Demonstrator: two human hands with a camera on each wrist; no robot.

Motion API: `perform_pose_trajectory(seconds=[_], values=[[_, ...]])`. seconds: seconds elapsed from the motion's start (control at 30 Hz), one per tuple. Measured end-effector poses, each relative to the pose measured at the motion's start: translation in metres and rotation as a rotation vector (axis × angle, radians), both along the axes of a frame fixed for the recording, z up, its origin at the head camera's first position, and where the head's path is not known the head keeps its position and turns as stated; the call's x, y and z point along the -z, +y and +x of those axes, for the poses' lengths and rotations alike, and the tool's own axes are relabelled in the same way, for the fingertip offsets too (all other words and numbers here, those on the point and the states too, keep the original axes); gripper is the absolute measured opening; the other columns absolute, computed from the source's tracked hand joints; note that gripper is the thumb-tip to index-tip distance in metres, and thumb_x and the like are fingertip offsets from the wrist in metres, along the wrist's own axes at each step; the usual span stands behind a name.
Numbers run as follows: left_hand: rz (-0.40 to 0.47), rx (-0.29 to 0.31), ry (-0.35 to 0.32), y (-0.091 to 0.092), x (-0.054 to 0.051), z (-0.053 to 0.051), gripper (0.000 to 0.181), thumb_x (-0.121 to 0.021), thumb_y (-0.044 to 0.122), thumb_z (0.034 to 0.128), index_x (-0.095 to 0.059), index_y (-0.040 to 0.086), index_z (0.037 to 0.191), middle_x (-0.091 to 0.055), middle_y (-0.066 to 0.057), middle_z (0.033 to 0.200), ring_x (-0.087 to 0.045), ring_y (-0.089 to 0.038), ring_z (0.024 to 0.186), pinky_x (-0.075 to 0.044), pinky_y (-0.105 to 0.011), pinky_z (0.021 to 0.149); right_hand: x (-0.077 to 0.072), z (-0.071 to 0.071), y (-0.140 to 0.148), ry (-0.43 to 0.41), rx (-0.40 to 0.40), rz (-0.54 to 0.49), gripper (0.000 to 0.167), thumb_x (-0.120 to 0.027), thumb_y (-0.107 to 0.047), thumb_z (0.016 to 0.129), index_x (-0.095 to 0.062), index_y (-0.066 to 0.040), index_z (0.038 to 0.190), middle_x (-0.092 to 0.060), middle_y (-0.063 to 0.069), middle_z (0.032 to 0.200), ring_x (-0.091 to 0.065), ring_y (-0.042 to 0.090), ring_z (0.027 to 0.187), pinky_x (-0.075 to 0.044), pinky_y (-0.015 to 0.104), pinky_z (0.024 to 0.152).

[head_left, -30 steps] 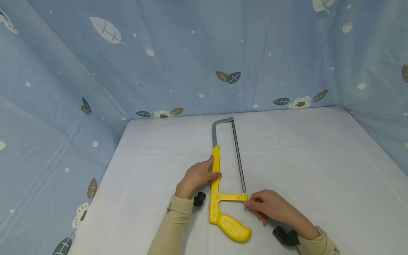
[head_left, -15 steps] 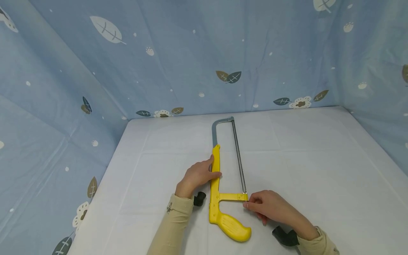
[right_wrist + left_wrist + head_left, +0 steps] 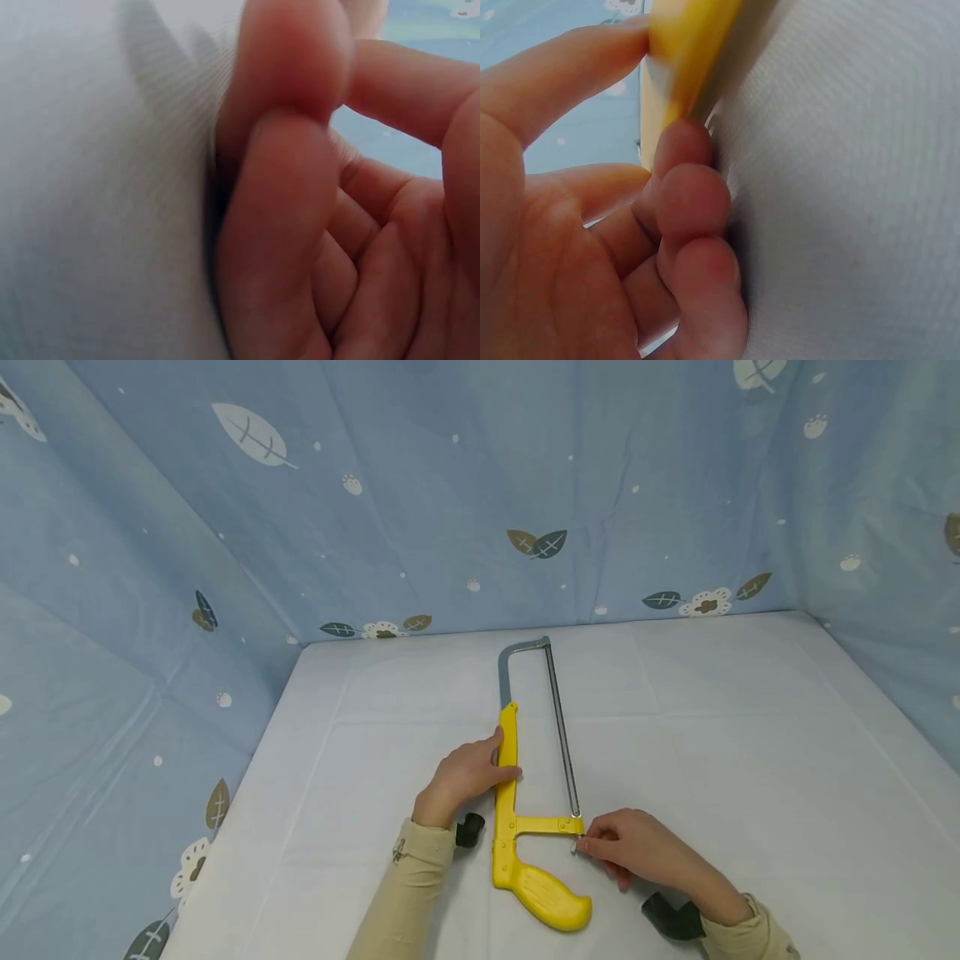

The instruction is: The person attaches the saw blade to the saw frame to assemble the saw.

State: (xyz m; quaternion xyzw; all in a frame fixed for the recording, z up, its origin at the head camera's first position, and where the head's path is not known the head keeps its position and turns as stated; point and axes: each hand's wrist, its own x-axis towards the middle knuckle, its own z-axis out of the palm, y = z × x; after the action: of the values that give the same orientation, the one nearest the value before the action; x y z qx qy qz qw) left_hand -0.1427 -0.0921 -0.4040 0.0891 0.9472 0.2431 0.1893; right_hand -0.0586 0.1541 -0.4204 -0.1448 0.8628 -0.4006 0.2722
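A yellow hacksaw (image 3: 508,793) with a grey front frame lies flat on the white cloth, its handle (image 3: 551,900) toward me. Its metal blade (image 3: 561,727) runs along the right side. My left hand (image 3: 467,770) grips the yellow part of the frame between thumb and fingers; in the left wrist view the yellow frame (image 3: 697,60) is blurred. At the near end of the blade, my right hand (image 3: 637,843) pinches a small metal wing nut (image 3: 575,845) below the crossbar. The right wrist view shows curled fingers (image 3: 277,225) close to the cloth, with the nut hidden.
The white-covered table (image 3: 735,718) extends to both sides of the saw. A blue patterned curtain (image 3: 450,510) stands behind and at the sides. Black wrist-worn pieces (image 3: 671,917) sit under both wrists.
The right fingertips have turned the wing nut slightly, and one metal wing now shows beside the thumb. The left hand and the hacksaw have stayed in place.
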Motion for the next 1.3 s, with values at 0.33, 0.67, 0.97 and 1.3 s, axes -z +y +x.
perform_pose_trajectory(seconds=[0.33,0.67,0.97,1.3], values=[[-0.003,-0.006,-0.002,0.0002,0.001,-0.0004,0.077,-0.058,0.048,0.0809,-0.024,0.018,0.143,-0.043,-0.005,0.134,-0.046,-0.02,0.109,-0.037,-0.038,0.086,0.0031,-0.0008,0.0004,-0.018,0.07,-0.016,0.033,-0.061,-0.045,0.08,-0.054,-0.013,0.078,-0.051,-0.001,0.051,-0.051,0.018,0.04,-0.036,0.026,0.039],[-0.007,0.001,0.002,0.0004,-0.0001,-0.0003,0.077,-0.058,0.048,0.0808,-0.023,0.018,0.143,-0.044,-0.005,0.133,-0.047,-0.019,0.106,-0.038,-0.036,0.084,0.0018,-0.0008,0.0013,-0.027,0.047,-0.025,0.033,-0.06,-0.045,0.081,-0.056,-0.013,0.076,-0.05,-0.002,0.051,-0.051,0.017,0.04,-0.037,0.026,0.039],[-0.006,0.001,0.005,0.0001,-0.0001,-0.0006,0.077,-0.058,0.048,0.0807,-0.024,0.017,0.142,-0.045,-0.006,0.132,-0.048,-0.018,0.104,-0.038,-0.036,0.083,0.0004,-0.0013,0.0006,-0.01,0.028,-0.005,0.033,-0.058,-0.046,0.082,-0.058,-0.014,0.074,-0.05,-0.002,0.049,-0.051,0.017,0.039,-0.038,0.027,0.04],[-0.002,0.001,0.008,0.0001,-0.0001,-0.0005,0.077,-0.058,0.048,0.0809,-0.024,0.016,0.142,-0.045,-0.006,0.132,-0.048,-0.018,0.103,-0.039,-0.035,0.083,-0.0014,0.0008,-0.0048,0.02,0.041,0.095,0.038,-0.055,-0.054,0.08,-0.059,-0.017,0.07,-0.048,-0.003,0.044,-0.048,0.015,0.039,-0.033,0.025,0.041]])
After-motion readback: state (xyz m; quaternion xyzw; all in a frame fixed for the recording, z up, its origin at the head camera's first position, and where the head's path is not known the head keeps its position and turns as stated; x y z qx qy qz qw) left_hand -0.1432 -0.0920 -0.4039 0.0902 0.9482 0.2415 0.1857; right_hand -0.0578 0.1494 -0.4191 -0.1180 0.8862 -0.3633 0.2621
